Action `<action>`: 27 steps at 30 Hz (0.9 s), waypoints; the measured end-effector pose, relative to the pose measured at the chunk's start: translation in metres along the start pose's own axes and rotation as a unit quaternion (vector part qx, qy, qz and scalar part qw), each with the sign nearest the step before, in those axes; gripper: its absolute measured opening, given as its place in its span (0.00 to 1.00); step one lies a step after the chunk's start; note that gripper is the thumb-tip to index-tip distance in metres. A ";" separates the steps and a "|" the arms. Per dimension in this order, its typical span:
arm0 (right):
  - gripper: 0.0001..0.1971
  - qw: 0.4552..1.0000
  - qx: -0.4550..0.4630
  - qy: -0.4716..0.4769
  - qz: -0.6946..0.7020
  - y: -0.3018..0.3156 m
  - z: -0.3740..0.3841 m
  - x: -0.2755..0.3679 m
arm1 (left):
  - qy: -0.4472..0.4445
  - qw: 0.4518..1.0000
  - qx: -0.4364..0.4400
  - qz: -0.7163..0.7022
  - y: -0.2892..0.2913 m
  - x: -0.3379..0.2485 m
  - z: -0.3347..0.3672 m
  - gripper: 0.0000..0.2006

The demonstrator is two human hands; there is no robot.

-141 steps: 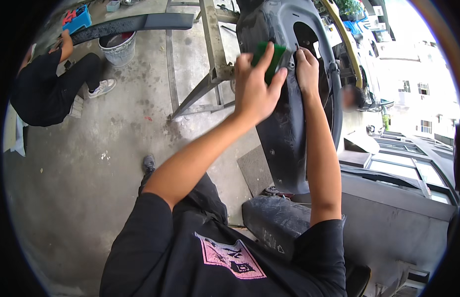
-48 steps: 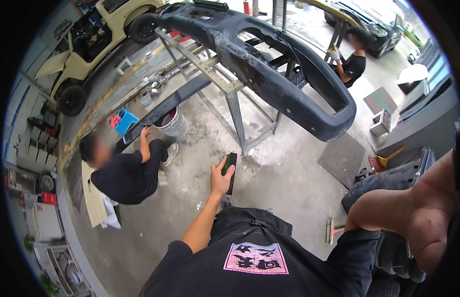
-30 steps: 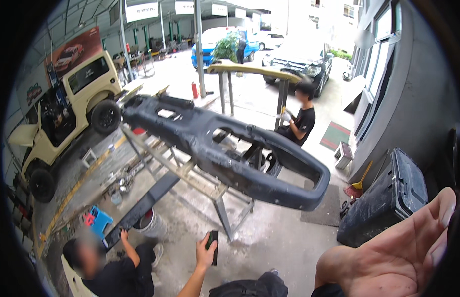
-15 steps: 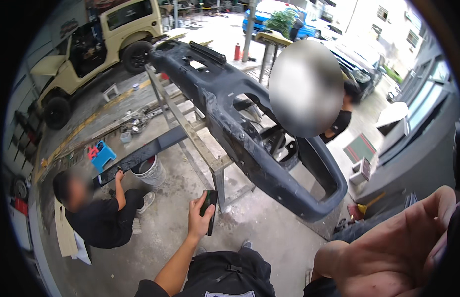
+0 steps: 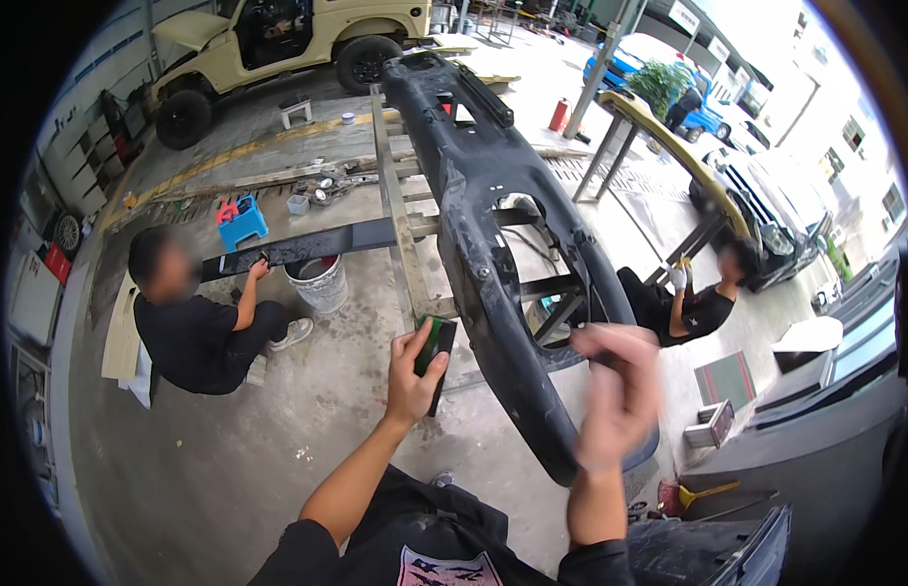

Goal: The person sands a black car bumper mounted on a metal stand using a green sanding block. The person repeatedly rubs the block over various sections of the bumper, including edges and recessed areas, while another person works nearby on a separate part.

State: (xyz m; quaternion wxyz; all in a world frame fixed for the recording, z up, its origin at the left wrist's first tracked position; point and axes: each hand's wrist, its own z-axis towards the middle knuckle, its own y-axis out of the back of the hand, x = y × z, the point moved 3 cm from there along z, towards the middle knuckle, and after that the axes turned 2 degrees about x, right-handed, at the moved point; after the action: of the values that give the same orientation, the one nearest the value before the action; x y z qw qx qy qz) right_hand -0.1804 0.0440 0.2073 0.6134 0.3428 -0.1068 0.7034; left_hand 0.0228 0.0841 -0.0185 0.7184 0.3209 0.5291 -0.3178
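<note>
My left hand [image 5: 415, 379] is closed around a flat black-and-green block [image 5: 437, 354], beside the near-left side of a large black moulded car panel [image 5: 507, 376]. The panel lies lengthwise on a metal stand [image 5: 399, 230]; large openings pierce it, and pale scuffs mark its surface. My right hand [image 5: 615, 396] is raised in front of the panel's near right end. Its fingers look curled but are smeared by motion, so I cannot make out whether it holds anything.
At left a crouching co-worker [image 5: 185, 322] handles a long dark strip [image 5: 307, 256] above a white bucket [image 5: 319, 285]. A blue step stool [image 5: 243, 223] stands beyond. Another person [image 5: 703, 303] crouches at right near a yellow panel [image 5: 683, 151]. A cream off-road vehicle [image 5: 322, 41] is behind.
My right hand has swung from the lower right, close to the camera, to the panel's near end. The view has shifted; my left hand still grips the block.
</note>
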 end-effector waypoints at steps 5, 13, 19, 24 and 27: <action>0.36 0.930 0.127 -0.167 -0.302 -0.047 -0.057 -0.094 | -0.034 0.993 -0.086 0.076 -0.048 0.007 0.017 0.30; 0.40 0.872 0.139 -0.233 -0.407 -0.068 -0.058 -0.102 | 0.005 0.996 -0.085 0.038 -0.043 0.016 0.055 0.28; 0.40 0.860 0.152 -0.245 -0.421 -0.063 -0.055 -0.100 | -0.020 0.999 -0.036 0.005 -0.051 0.026 0.026 0.29; 0.40 0.880 0.179 -0.220 -0.380 -0.056 -0.050 -0.104 | 0.003 0.998 -0.069 -0.002 -0.046 0.015 0.052 0.28; 0.43 0.883 0.218 -0.224 -0.350 -0.043 -0.050 -0.112 | -0.014 0.997 -0.056 0.043 -0.056 0.026 0.035 0.28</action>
State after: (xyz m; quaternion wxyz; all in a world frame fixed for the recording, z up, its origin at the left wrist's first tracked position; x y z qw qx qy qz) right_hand -0.1563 -0.0066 0.0896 0.6890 0.6313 0.0417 0.3535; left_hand 0.0039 0.0198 -0.0426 0.7557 0.2984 0.5213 -0.2611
